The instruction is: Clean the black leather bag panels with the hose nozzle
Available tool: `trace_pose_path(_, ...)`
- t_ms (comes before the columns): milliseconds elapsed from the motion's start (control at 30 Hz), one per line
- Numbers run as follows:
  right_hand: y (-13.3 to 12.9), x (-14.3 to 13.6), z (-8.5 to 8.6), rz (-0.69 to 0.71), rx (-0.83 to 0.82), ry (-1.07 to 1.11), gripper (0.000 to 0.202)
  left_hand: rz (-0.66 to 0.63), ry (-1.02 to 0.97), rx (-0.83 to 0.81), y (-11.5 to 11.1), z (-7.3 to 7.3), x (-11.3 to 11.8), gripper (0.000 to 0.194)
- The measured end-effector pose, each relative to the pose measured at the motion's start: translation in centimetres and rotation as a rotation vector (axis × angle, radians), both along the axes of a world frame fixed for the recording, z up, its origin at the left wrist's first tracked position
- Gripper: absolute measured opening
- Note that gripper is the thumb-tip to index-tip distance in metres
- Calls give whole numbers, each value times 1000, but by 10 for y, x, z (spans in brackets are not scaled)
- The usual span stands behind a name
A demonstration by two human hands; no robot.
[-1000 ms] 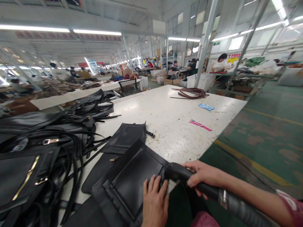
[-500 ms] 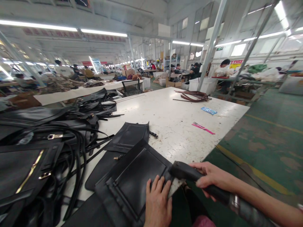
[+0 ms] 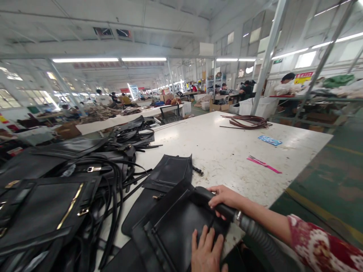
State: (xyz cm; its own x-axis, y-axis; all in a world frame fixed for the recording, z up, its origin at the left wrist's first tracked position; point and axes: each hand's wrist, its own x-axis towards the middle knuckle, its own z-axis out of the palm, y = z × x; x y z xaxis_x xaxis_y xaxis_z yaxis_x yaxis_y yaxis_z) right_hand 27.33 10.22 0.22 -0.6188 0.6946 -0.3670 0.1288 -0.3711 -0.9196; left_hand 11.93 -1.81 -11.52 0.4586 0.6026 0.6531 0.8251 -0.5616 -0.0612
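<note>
A black leather bag piece (image 3: 176, 223) lies at the near edge of the white table (image 3: 210, 139). My left hand (image 3: 207, 249) rests flat on its lower right part, fingers spread. My right hand (image 3: 227, 200) is wrapped round a black hose nozzle (image 3: 219, 207), whose head lies over the upper right part of the piece. A grey ribbed hose (image 3: 261, 234) runs from the nozzle to the lower right. Another black leather piece (image 3: 171, 170) lies just beyond, with a small buckled strap (image 3: 197, 170) beside it.
Black bags with straps and gold buckles (image 3: 53, 211) are heaped on the left. Brown straps (image 3: 246, 121), a blue patterned item (image 3: 270, 140) and small scissors by a pink strip (image 3: 265, 164) lie on the table. A metal post (image 3: 268, 64) stands behind.
The nozzle in my right hand has moved from the right edge of the bag piece up and left onto it. My left hand stays flat on the piece. The camera view has shifted.
</note>
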Motion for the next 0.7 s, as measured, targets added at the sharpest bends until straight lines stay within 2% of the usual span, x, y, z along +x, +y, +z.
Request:
trace_pose_path(100,25,-27,-4,-1,34,6,47,28,78,-37,-1,-2,-2,42)
trace_pose_path(233,56,-60,-1,-33,99,4,29,133,39,-109,-5,-10,3,33)
trace_pose_path(300,67,-67,5,-78,137,8,21,147,29,-129,-6,-13,5,33)
trace_pose_path(367,71,-60,12,-138,177,22,22,144,29,-148,-6,-14,5,36)
trace_pose_path(467,61,-32,23,-203,223,34,39,122,35,-167,-5,-10,1,38)
trace_pose_path(567,36,-5,27,-181,224,18,57,61,47,-160,-3,-5,0,41)
trace_pose_path(633,19,2,24,-131,205,-4,61,17,6,-176,-4,-1,4,49)
trace_pose_path(700,8,-3,18,-80,185,-26,61,8,-55,-258,-7,4,12,59)
